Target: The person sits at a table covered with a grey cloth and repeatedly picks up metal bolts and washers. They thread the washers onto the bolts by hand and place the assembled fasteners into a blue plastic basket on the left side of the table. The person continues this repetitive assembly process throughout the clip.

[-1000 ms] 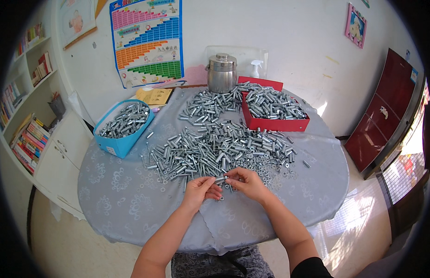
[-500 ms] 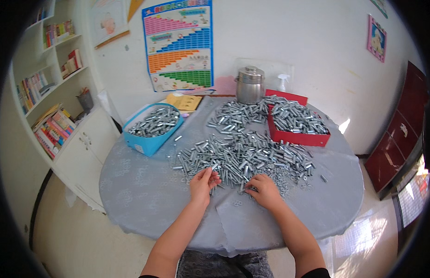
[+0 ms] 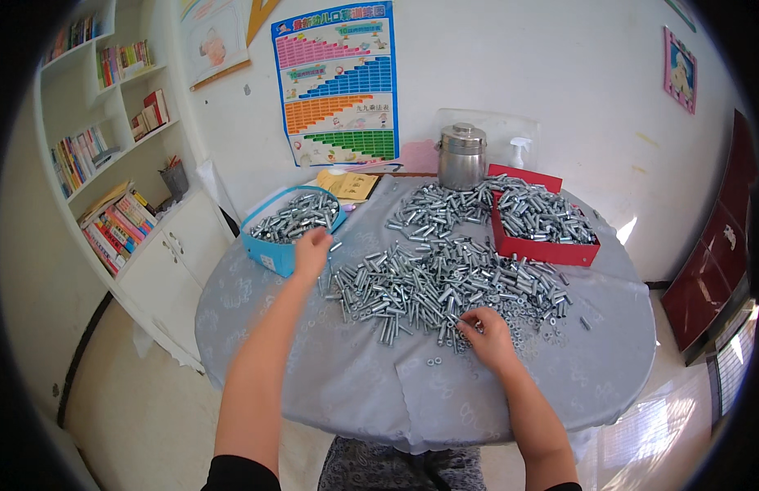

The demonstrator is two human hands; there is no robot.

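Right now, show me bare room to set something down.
Bare tablecloth lies between the left forearm and right forearm, left of two loose washers, and right of the right forearm, nearer than a lone bolt. Crowded: the central bolt heap by the right hand, and the blue box and red box.

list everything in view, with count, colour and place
Rounded open bin: one, light blue, table left
Rectangular box: one, red, table right
Cylindrical metal fasteners: uncountable, silver, mid-table heap, bin and box
Flat ring washers: many, silver, heap's near right
Lidded steel pot: one, silver, behind heap
Plastic spray bottle: one, white, right of pot
Paper booklet: one, yellow, behind bin
Cloth-covered oval table: one, grey, centre
Wall chart: one, multicoloured, back wall
Framed picture: one, pink-framed, upper right
Bookshelf with cupboard: one, white, left
Books: many, multicoloured, bookshelf
Pencil cup: one, dark, bookshelf
Panelled cabinet: one, dark red, right
Left hand: one, black sleeve, at bin
Right hand: one, black sleeve, heap's edge
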